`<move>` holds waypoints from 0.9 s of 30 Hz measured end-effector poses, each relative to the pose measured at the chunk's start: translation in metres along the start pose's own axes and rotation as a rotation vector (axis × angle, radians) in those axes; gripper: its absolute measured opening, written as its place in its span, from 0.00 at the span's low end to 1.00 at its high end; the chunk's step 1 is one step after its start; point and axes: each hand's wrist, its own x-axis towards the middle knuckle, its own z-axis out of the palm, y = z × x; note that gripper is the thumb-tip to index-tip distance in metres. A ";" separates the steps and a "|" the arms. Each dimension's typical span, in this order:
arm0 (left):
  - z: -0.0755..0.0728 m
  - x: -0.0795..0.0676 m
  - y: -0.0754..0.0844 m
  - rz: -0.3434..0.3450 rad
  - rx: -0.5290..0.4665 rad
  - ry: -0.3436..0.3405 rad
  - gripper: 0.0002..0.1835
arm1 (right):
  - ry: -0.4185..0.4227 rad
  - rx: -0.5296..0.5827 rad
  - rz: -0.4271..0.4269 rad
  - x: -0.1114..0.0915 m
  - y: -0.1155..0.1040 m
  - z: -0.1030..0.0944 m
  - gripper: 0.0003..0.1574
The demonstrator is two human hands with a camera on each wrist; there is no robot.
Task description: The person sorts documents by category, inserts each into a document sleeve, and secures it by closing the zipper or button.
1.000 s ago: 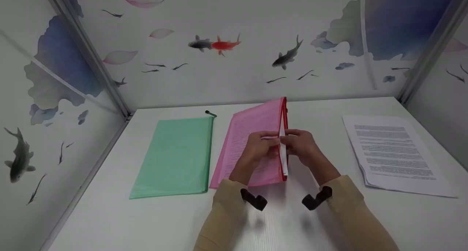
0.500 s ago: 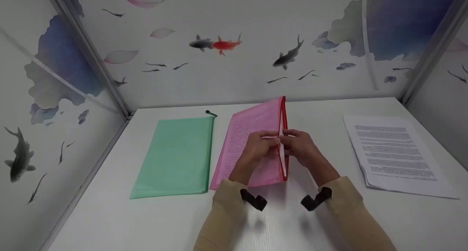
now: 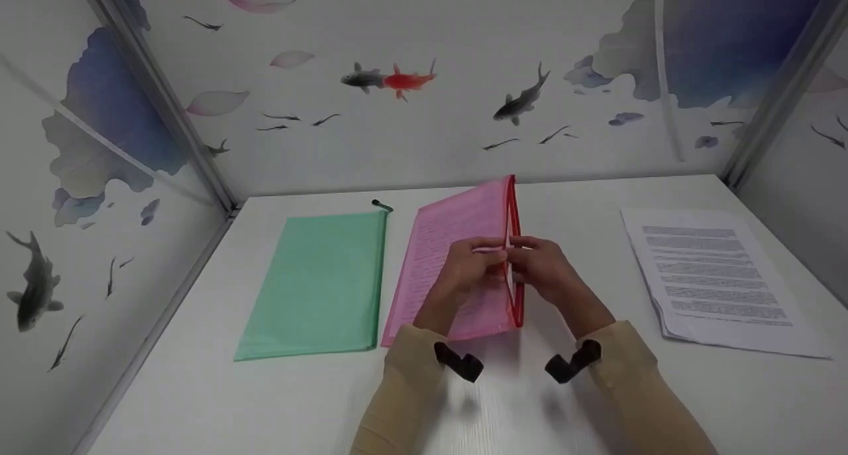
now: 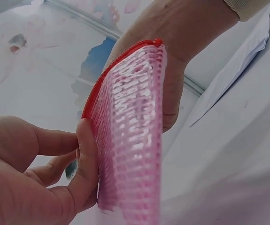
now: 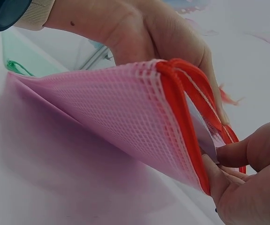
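A pink mesh zipper pouch [image 3: 457, 223] with a red zipper edge [image 5: 186, 126] stands tilted on its long side, its mouth parted toward the right. White paper [image 5: 203, 133] shows inside the mouth, and printed lines show through the pink side. My left hand [image 3: 469, 268] pinches the near edge of the mouth, its thumb and fingertips at the red zipper in the left wrist view. Across from it my right hand [image 3: 543, 266] grips the other edge. In the right wrist view its thumb reaches into the mouth, right at the paper's edge. Some fingertips are hidden behind the pouch.
To the left a green zipper pouch [image 3: 315, 283] lies flat on the white table [image 3: 503, 408], a dark green pull cord [image 3: 382, 206] at its far corner. A stack of printed sheets [image 3: 712, 276] lies on the right. Painted panels [image 3: 464, 31] enclose the table.
The white paper shows as a narrower strip in the pouch's mouth, and more of the red far edge is seen. The pouch's top has shifted slightly left; both hands keep nearly the same place.
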 end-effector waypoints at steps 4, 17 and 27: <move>0.001 -0.002 0.000 0.012 0.001 0.001 0.12 | -0.018 0.011 -0.001 -0.001 0.000 -0.004 0.36; 0.001 -0.005 0.000 -0.019 -0.001 0.006 0.12 | -0.083 0.011 -0.027 -0.006 -0.006 -0.016 0.37; 0.003 -0.003 -0.003 -0.028 -0.005 -0.010 0.12 | -0.080 0.022 -0.032 -0.005 -0.002 -0.018 0.37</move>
